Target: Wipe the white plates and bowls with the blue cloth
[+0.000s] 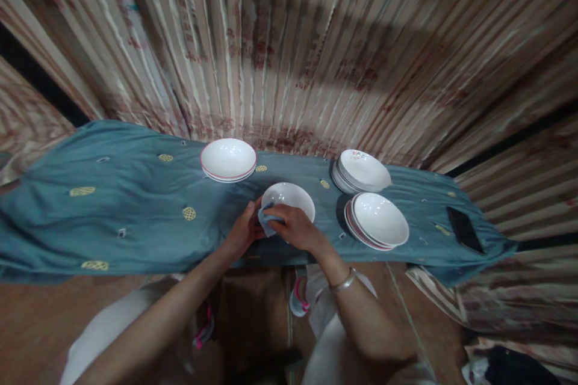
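A white bowl (295, 194) rests at the front middle of the cloth-covered table, tilted slightly. My left hand (245, 230) grips its left rim, thumb toward the inside. In my right hand (293, 225) is a light blue cloth (267, 220), pressed to the bowl's left front rim. The fingers of the right hand are bent round the cloth and partly hidden. Behind and to the left stands a short stack of white bowls with a red rim (229, 158).
To the right are two taller bowl stacks, one at the back (361, 169) with a flower print and one in front (380, 219). A dark phone (464, 229) lies near the right end of the blue-green tablecloth (144, 216). A patterned curtain (280, 60) hangs behind.
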`<action>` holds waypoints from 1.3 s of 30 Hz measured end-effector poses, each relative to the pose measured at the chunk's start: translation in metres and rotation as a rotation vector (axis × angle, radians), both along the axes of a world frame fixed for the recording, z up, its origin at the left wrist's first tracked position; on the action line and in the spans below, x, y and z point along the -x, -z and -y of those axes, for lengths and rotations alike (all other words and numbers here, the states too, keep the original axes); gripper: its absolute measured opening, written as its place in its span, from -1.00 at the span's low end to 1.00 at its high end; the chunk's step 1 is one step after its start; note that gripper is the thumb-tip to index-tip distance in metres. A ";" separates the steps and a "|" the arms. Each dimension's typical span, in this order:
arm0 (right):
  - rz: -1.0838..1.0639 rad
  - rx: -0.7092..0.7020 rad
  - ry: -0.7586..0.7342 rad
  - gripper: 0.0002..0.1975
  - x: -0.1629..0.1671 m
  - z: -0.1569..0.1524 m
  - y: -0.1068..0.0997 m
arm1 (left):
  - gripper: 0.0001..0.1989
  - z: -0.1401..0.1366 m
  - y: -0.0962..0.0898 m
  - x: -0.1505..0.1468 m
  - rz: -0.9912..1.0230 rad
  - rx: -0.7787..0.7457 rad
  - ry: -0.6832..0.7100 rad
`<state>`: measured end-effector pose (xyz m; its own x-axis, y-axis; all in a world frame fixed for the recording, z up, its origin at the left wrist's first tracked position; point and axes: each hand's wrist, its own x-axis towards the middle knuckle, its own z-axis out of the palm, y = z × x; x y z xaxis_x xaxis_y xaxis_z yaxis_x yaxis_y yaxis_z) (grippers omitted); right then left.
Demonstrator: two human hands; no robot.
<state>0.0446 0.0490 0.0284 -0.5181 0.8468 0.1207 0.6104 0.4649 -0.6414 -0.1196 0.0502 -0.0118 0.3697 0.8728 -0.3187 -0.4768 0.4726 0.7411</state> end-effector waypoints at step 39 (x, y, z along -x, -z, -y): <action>0.248 -0.157 0.411 -0.64 -0.032 -0.050 0.015 | -0.33 0.001 0.000 -0.002 -0.110 -0.004 -0.042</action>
